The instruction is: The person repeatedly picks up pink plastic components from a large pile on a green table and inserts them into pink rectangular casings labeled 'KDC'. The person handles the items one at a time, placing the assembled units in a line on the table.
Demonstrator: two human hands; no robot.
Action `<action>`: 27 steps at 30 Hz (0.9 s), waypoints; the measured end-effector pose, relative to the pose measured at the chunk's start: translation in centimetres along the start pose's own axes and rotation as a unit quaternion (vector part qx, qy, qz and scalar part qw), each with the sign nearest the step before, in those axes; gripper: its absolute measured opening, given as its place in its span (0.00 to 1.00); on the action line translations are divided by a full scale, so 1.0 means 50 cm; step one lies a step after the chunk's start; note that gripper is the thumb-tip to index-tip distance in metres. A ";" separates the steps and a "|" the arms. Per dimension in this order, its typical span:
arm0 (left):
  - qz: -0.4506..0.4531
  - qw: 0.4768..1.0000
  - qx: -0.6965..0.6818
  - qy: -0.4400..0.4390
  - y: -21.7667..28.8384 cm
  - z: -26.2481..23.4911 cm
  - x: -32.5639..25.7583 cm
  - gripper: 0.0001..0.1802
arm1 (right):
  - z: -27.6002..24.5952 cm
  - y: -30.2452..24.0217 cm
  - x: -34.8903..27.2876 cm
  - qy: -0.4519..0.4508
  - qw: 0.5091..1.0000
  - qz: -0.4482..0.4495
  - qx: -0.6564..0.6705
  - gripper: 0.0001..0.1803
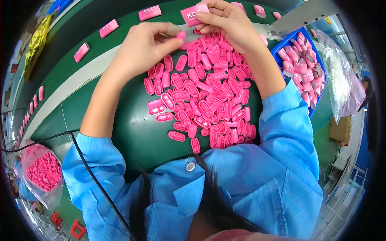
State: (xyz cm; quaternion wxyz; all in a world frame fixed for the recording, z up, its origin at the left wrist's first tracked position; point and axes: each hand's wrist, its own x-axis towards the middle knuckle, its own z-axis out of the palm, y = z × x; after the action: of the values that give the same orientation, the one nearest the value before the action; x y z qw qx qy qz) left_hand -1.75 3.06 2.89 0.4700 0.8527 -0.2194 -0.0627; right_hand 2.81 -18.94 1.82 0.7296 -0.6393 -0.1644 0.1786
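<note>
My left hand (pixel 146 44) is closed, pinching a small pink oval cap (pixel 181 35) between thumb and fingertips. Opposite it, at the far edge of the pile, my right hand (pixel 231 25) grips a flattened pink case (pixel 194 15) with white print, its broad face turned up. The two pieces are apart, with a small gap between them. Below both hands spreads a heap of loose pink oval caps (pixel 201 90), many lying hollow side up on the green tabletop (pixel 134 128).
Several pink cases (pixel 109 28) stand spaced along a green belt (pixel 90 38) beyond a pale rail. At right, a blue bin (pixel 321 94) holds more cases, beside a clear plastic bag (pixel 339 76). A bag of pink caps (pixel 42 170) sits at left, near a black cable (pixel 86 160).
</note>
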 end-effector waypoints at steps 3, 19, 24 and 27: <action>-0.060 0.968 -0.237 0.058 -0.026 0.014 0.012 0.15 | 0.030 0.002 -0.005 0.013 1.000 -0.023 0.013 0.11; -0.010 0.964 -0.184 0.192 -0.037 0.042 0.009 0.17 | 0.059 0.023 -0.016 0.066 0.997 -0.046 -0.006 0.11; -0.008 0.976 0.066 0.207 0.002 0.037 -0.013 0.15 | 0.076 0.015 -0.025 0.069 0.992 -0.093 -0.052 0.11; 0.026 0.971 0.124 0.203 0.003 0.045 -0.015 0.11 | 0.097 0.009 -0.028 0.070 0.987 -0.126 -0.072 0.12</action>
State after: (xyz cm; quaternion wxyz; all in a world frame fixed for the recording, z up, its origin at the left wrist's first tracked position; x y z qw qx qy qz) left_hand -3.19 1.55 1.69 0.3972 0.8931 -0.1470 0.1517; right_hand -0.73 -15.31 1.98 0.7083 -0.6751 -0.2046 0.0277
